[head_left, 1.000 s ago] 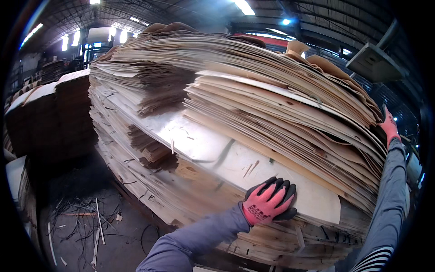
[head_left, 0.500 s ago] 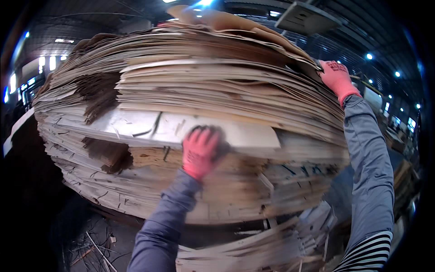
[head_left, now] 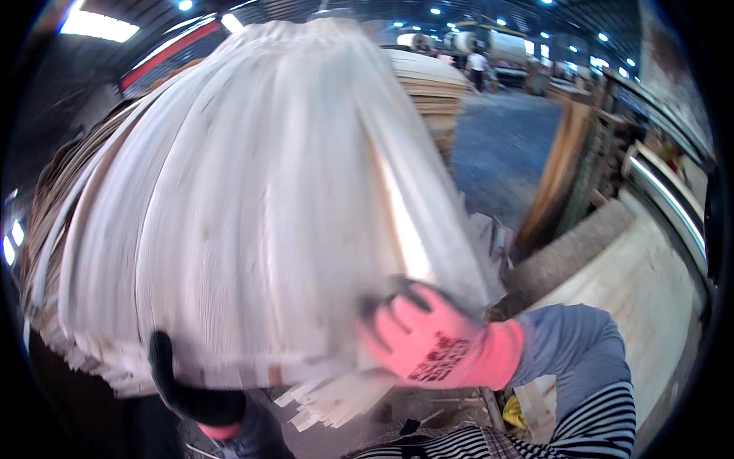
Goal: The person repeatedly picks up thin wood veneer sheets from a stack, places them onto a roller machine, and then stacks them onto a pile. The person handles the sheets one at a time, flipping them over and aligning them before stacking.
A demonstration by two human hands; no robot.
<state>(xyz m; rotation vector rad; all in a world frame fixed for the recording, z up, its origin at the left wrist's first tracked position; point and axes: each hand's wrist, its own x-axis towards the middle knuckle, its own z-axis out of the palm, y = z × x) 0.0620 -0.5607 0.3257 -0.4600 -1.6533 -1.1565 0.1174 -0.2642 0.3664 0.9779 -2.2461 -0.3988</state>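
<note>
A wide, pale wood veneer sheet (head_left: 252,191) spreads over the stack in front of me, rippled lengthwise and blurred in places. My right hand (head_left: 432,336), in a pink glove with dark fingertips, lies at the sheet's near right part. Its fingers look apart, though their tips are smeared by motion. At the near left edge is my left hand (head_left: 199,394), its dark glove palm showing above a pink cuff. The left thumb stands up away from the rest of the hand, beside the sheet's edge; its other fingers are hard to make out.
Layered veneer edges (head_left: 65,164) show at the stack's left. Loose pale strips (head_left: 336,398) lie below the near edge. To the right stand a metal roller (head_left: 665,195) and a pale sheet-covered surface (head_left: 619,306). Another stack (head_left: 428,84) and a distant person (head_left: 477,67) are behind.
My view has swung right and now looks over the sheet's top face. My right hand has left the stack's upper right corner for the near edge; my left hand is lower left.
</note>
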